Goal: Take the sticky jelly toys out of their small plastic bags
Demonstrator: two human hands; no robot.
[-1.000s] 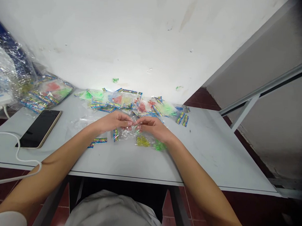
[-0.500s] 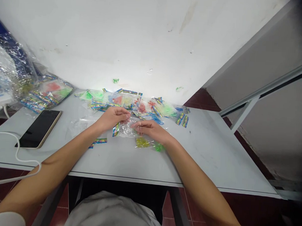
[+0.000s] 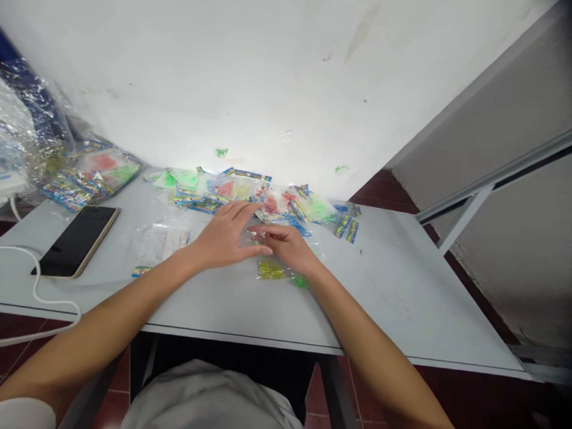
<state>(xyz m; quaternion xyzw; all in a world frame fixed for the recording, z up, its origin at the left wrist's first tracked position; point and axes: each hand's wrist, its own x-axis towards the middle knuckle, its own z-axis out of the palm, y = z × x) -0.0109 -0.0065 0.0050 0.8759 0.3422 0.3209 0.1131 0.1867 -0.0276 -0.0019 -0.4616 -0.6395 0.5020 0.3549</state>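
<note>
My right hand [image 3: 291, 247] is closed, its fingertips pinching a clear plastic bag [image 3: 253, 237]. Fingers stretched and thumb apart, my left hand [image 3: 229, 236] reaches around the bag's left side and partly covers it. Whether the left thumb touches the plastic is hard to see. Just below the right hand lie a small bag of yellow pieces [image 3: 270, 269] and some green pieces [image 3: 300, 280], partly hidden by the wrist. Left of my left forearm are crumpled clear wrappers [image 3: 154, 243] and a colourful printed strip [image 3: 142, 271].
Along the wall [image 3: 254, 67] runs a row of small bags with green [image 3: 176, 178], red [image 3: 224, 188] and blue pieces. A phone [image 3: 76, 242], a white cable [image 3: 39, 286] and a large bag of packets [image 3: 98, 171] are on the left of the white table [image 3: 406, 289].
My left hand has opened out of its pinch and moved slightly right, towards my right hand. The printed strip by the crumpled wrappers now shows farther left. My right hand stays nearly in place.
</note>
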